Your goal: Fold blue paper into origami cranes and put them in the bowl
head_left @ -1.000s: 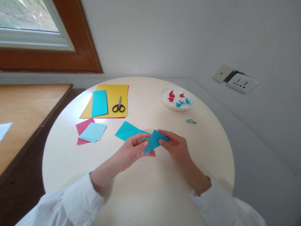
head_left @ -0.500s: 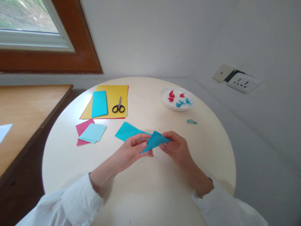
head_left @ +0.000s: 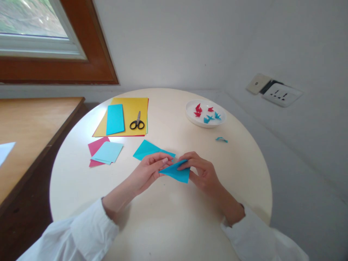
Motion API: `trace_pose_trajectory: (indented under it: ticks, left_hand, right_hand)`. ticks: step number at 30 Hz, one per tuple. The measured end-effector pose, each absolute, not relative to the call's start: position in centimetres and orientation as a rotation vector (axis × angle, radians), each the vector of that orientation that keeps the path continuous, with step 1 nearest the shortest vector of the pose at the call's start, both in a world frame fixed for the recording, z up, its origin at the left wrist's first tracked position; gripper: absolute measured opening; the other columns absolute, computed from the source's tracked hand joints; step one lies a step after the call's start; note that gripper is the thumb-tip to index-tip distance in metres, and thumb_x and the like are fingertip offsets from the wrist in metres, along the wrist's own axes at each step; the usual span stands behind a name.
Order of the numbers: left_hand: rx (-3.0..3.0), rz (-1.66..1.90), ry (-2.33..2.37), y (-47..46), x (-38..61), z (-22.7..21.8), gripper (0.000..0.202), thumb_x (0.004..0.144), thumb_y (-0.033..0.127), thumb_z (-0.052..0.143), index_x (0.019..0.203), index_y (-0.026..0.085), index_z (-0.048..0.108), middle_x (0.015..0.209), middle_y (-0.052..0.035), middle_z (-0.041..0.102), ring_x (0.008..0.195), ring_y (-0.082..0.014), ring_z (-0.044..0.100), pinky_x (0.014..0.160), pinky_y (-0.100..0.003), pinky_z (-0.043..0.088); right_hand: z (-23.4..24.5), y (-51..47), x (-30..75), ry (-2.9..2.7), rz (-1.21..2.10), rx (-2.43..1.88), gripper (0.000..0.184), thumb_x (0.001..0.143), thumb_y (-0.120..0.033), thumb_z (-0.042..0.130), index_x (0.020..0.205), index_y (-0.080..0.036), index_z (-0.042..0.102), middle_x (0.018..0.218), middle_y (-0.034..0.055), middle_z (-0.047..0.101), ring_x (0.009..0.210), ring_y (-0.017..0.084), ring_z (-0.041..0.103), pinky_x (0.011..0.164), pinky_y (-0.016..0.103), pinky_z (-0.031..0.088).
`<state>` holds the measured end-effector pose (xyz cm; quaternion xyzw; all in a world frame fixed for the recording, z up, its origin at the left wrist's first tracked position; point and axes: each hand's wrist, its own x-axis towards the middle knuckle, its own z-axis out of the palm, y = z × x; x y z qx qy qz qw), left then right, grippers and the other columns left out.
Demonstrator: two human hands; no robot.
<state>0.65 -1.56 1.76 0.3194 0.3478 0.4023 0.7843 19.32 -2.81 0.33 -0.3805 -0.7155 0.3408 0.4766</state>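
Observation:
A folded piece of blue origami paper [head_left: 178,173] is held between both hands above the near middle of the round table. My right hand [head_left: 203,171] pinches it near its right end, fingers over the top and thumb behind. My left hand [head_left: 150,169] is closed round its pointed left end; some of its fingers are hidden behind the paper. Just beyond my left hand lies another blue sheet [head_left: 146,149] with crease lines, partly covered by the fingers.
Black-handled scissors [head_left: 137,124] and a blue paper pack [head_left: 115,119] lie on yellow sheets [head_left: 130,105] at the back left. Pale blue squares [head_left: 108,152] overlap pink ones [head_left: 97,145]. A white plate [head_left: 190,117] holds several small folded cranes [head_left: 198,108]; a teal scrap [head_left: 222,139] lies nearby.
The folded blue paper has turned in my hands, its raised peak now swung down toward me on the right. My right hand's fingers have shifted over its top.

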Motion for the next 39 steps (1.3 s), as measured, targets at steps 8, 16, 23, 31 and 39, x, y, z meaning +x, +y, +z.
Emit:
trace_pose_trajectory:
  ticks: [8, 16, 23, 31, 39]
  left_hand:
    - [0.941, 0.807, 0.733, -1.4, 0.4, 1.1, 0.034, 0.066, 0.035, 0.075, 0.093, 0.015, 0.068, 0.085, -0.0036, 0.067, 0.074, -0.0148, 0.062, 0.076, -0.032, 0.051]
    - [1.115, 0.827, 0.858, -1.1, 0.3, 0.7, 0.026, 0.07, 0.032, 0.071, 0.088, 0.014, 0.068, 0.083, -0.0038, 0.068, 0.075, -0.0145, 0.061, 0.073, -0.026, 0.048]
    - [1.081, 0.904, 0.937, -0.9, 0.2, 0.4, 0.028, 0.065, 0.034, 0.073, 0.084, 0.014, 0.067, 0.077, -0.0033, 0.067, 0.068, -0.0145, 0.06, 0.071, -0.028, 0.048]
    - [0.96, 0.989, 0.961, -0.9, 0.2, 0.5, 0.031, 0.062, 0.035, 0.076, 0.078, 0.014, 0.062, 0.066, 0.0003, 0.062, 0.061, -0.0107, 0.056, 0.06, -0.023, 0.046]
    - [0.941, 1.077, 0.979, -0.9, 0.3, 0.8, 0.03, 0.062, 0.037, 0.076, 0.07, 0.015, 0.059, 0.055, 0.0035, 0.053, 0.054, -0.0102, 0.052, 0.053, -0.022, 0.042]
  right_hand:
    - [0.0, -2.6, 19.1, -1.858, 0.564, -0.963, 0.026, 0.075, -0.008, 0.054, 0.087, -0.025, 0.07, 0.088, 0.0047, 0.069, 0.085, 0.018, 0.061, 0.077, 0.034, 0.051]
    - [-0.4, -2.8, 19.2, -1.887, 0.572, -0.949, 0.038, 0.073, -0.005, 0.048, 0.101, -0.024, 0.066, 0.094, 0.0052, 0.067, 0.089, 0.018, 0.06, 0.076, 0.034, 0.051]
    - [-0.3, -3.0, 19.2, -1.863, 0.691, -1.025, 0.047, 0.069, -0.003, 0.044, 0.108, -0.023, 0.063, 0.096, 0.0042, 0.067, 0.083, 0.016, 0.061, 0.074, 0.032, 0.051]
    - [-0.5, -3.0, 19.2, -1.894, 0.732, -1.011, 0.053, 0.069, -0.001, 0.039, 0.111, -0.024, 0.062, 0.094, 0.0036, 0.067, 0.079, 0.013, 0.061, 0.069, 0.027, 0.05]
    - [-0.8, -2.9, 19.1, -1.981, 0.715, -0.946, 0.043, 0.079, -0.004, 0.042, 0.113, -0.022, 0.062, 0.094, 0.0054, 0.068, 0.083, 0.012, 0.062, 0.073, 0.026, 0.05]
